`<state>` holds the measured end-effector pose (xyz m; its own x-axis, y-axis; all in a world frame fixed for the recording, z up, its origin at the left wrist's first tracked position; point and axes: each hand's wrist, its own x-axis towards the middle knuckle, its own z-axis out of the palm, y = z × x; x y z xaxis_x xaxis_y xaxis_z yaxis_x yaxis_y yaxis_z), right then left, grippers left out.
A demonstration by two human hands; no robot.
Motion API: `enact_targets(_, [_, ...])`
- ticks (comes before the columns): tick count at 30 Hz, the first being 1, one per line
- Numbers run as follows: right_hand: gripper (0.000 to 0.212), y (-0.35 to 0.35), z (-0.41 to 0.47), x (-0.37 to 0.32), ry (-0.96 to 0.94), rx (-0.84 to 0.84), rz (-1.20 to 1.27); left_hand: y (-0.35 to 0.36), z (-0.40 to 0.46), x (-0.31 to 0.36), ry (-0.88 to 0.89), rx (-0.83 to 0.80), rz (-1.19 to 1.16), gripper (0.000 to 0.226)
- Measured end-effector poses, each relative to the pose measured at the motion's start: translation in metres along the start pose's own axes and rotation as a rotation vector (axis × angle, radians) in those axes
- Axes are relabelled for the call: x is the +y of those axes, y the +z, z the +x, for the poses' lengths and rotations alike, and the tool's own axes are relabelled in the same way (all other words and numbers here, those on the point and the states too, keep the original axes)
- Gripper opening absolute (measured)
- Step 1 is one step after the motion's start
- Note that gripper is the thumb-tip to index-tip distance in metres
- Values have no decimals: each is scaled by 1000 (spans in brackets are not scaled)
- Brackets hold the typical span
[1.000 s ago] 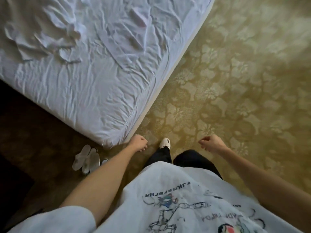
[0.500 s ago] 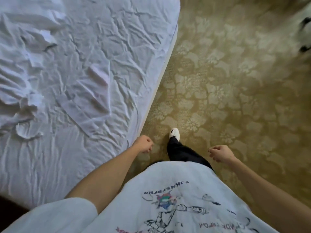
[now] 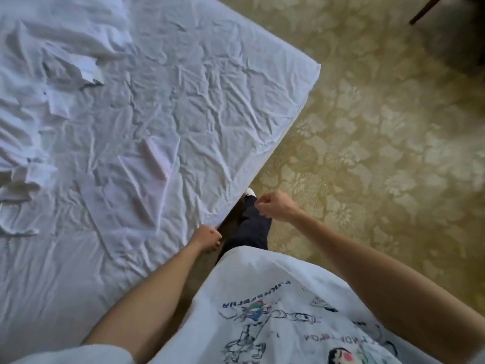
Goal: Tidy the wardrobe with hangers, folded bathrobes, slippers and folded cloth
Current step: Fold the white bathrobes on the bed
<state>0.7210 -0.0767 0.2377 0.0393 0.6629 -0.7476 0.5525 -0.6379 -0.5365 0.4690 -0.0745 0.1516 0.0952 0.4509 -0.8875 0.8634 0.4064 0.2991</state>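
L hand (image 3: 207,237) at bed (image 3: 288,82) edge.

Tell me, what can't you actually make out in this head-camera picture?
- Left hand: its loosely curled fingers point away from the camera, so the palm is hidden.
- Dark furniture, top right: cut off by the frame edge.
- White shoe: mostly hidden by the trouser leg and the bed.
- Crumpled white cloth on the bed: folds blur together; type unclear.
- Wardrobe, hangers: nowhere in view.

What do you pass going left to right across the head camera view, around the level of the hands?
Rumpled white cloth → flat folded cloth → left hand → dark trouser leg → right hand → patterned carpet.
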Motion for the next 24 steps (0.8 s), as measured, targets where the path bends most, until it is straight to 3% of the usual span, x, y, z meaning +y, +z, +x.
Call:
enact_targets(3, [19, -37, 58, -30, -5, -50, -68, -20, 25, 17, -64, 17, -96, 32])
enact_targets(7, [19, -96, 121, -42, 65, -131, -247, -58, 51, 60, -163, 39, -316, 27])
enact_targets(13, [16, -194, 211, -75, 105, -138, -425, -131, 87, 150, -132, 174, -625, 22])
enact_targets(17, [19, -226, 261, -105, 64, -175, -523, -165, 97, 189, -117, 220, -705, 21])
enact_targets(24, [15, -255, 350, -174, -14, -358, -689, -192, 113, 211, -317, 313, -916, 20])
